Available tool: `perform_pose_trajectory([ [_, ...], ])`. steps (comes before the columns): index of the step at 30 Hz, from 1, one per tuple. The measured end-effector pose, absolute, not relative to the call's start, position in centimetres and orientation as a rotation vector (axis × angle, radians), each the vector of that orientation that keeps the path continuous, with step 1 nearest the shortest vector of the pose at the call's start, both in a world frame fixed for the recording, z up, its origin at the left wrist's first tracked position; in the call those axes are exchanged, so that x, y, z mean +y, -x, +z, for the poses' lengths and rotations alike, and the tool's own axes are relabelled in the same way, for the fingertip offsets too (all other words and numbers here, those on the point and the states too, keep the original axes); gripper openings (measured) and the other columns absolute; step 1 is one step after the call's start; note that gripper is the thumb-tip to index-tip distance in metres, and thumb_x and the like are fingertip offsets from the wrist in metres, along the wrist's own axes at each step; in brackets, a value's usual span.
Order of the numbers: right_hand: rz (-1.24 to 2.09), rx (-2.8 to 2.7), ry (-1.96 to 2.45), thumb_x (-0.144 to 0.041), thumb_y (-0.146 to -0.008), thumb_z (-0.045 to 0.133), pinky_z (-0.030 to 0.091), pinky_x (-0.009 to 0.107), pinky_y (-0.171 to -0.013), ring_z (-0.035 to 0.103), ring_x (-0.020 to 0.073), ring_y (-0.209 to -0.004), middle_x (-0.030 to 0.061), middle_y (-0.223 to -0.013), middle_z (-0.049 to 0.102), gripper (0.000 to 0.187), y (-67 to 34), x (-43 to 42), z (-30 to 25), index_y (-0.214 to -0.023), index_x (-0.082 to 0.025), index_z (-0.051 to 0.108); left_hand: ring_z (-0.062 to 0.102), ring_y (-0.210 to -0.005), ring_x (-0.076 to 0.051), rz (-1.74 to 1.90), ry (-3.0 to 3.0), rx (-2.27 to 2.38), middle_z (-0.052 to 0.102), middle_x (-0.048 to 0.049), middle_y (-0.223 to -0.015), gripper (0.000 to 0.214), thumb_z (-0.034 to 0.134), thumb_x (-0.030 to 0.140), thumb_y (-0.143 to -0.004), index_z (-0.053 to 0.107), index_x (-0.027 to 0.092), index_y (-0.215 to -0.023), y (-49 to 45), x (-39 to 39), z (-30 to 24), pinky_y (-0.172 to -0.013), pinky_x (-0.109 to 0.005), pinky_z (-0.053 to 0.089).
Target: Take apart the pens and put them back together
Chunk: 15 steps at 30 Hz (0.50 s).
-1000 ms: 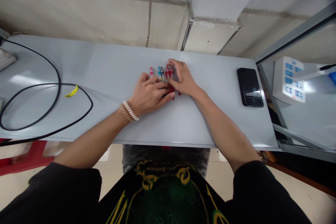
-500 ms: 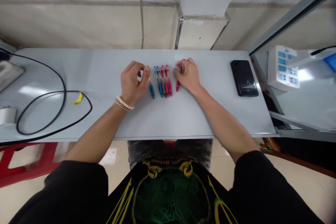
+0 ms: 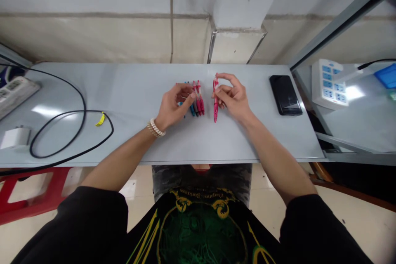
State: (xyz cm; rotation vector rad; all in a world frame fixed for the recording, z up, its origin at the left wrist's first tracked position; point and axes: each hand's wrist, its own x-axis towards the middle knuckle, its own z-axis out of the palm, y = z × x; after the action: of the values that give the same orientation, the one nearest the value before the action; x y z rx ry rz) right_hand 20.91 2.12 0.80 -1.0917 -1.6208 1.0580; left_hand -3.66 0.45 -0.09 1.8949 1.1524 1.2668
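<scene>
Okay, right hand (image 3: 235,98) has a red pen (image 3: 215,109) pinched in its fingers, near the other pens (image 3: 201,105) on the table (image 3: 198,144). Left hand (image 3: 172,106) partly covers those; can't tell if its fingers grip any.

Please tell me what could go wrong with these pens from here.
The right hand holds a red pen clear of the others, so it might slip and roll away. The left hand is right at the row of pens, partly hiding the blue ones; a small bump could knock the row askew. The loose black cable loops near the left forearm, which might catch it.
</scene>
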Motion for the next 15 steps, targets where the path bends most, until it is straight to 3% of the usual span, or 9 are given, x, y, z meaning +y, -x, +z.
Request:
perform_pose_trajectory([
  [2,1.052,-1.588,1.084,-0.078,-0.098,0.062,0.063,0.044,-0.063,0.07,0.0222,-0.067,0.0046,-0.105,0.081,0.075,-20.3,2.0,0.7,-0.158,-0.037,0.047,0.081,-0.097,-0.022,1.237,-1.802,1.011,0.081,-0.0147,-0.116,0.046,0.074,0.056,-0.102,0.07,0.02,-0.132,3.4,0.2,-0.1,-0.08,-0.033,0.067],
  [4,1.066,-1.525,1.063,-0.083,-0.097,0.062,0.067,0.044,-0.067,0.074,0.0222,-0.07,0.0051,-0.109,0.081,0.078,-19.9,2.0,0.4,-0.158,-0.037,0.047,0.081,-0.099,-0.022,1.222,-1.738,0.857,0.082,-0.0144,-0.118,0.05,0.083,0.052,-0.097,0.074,0.021,-0.135,3.1,-0.2,0.0,-0.085,-0.034,0.069],
  [9,1.212,-1.165,0.926,-0.067,-0.082,0.092,0.069,0.031,-0.071,0.078,0.0169,-0.075,-0.0027,-0.09,0.077,0.056,-19.3,1.6,-0.1,-0.117,-0.033,0.064,0.08,-0.093,-0.019,1.234,-1.577,0.69,0.085,-0.0114,-0.109,0.035,0.094,0.039,-0.09,0.088,0.021,-0.12,2.4,-0.8,0.7,-0.082,-0.028,0.067],
  [13,1.392,-1.043,0.88,-0.054,-0.068,0.106,0.064,0.023,-0.063,0.074,0.0123,-0.066,-0.0041,-0.079,0.076,0.055,-18.7,0.9,0.8,-0.094,-0.026,0.065,0.071,-0.069,-0.01,1.389,-1.304,0.729,0.08,-0.0042,-0.084,0.032,0.09,0.051,-0.093,0.09,0.023,-0.11,2.4,-0.3,1.1,-0.067,-0.02,0.06],
  [15,1.496,-1.093,0.879,-0.054,-0.069,0.105,0.055,0.021,-0.051,0.066,0.0098,-0.055,-0.0031,-0.072,0.074,0.051,-18.4,0.5,1.4,-0.09,-0.023,0.071,0.065,-0.062,-0.007,1.44,-1.144,0.769,0.075,-0.0018,-0.076,0.038,0.09,0.057,-0.089,0.09,0.022,-0.103,2.4,0.2,1.1,-0.061,-0.018,0.055],
])
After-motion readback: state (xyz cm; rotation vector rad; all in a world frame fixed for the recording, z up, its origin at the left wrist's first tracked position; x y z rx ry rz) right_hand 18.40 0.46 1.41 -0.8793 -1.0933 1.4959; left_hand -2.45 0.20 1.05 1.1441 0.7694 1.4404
